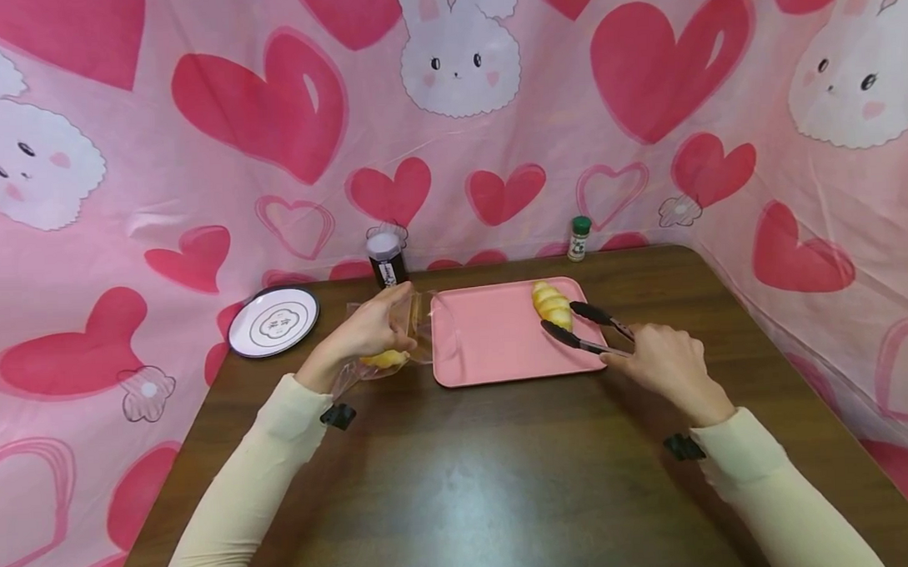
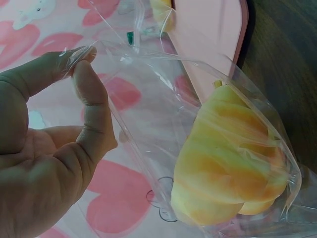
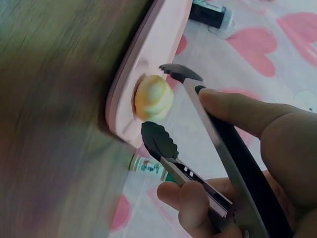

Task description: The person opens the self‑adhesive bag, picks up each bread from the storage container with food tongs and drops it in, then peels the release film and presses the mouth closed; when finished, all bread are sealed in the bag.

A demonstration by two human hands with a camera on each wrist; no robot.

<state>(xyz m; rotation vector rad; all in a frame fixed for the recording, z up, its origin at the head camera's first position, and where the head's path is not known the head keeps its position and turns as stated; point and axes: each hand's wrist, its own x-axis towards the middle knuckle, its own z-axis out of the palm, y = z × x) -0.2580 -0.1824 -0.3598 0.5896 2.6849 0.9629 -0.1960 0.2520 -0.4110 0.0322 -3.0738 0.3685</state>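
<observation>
My left hand pinches the edge of a clear plastic bag between thumb and finger. Inside the bag lies a golden croissant-shaped bread, plain in the left wrist view. My right hand grips a pair of tongs with black scalloped tips. The tongs stand spread, one tip on either side of a second croissant-shaped bread. That bread rests on the right part of a pink tray.
A white plate with a dark rim sits at the back left of the brown table. Behind the bag stands a black jar with a pale lid. A small green-capped shaker is at the back, beyond the tray.
</observation>
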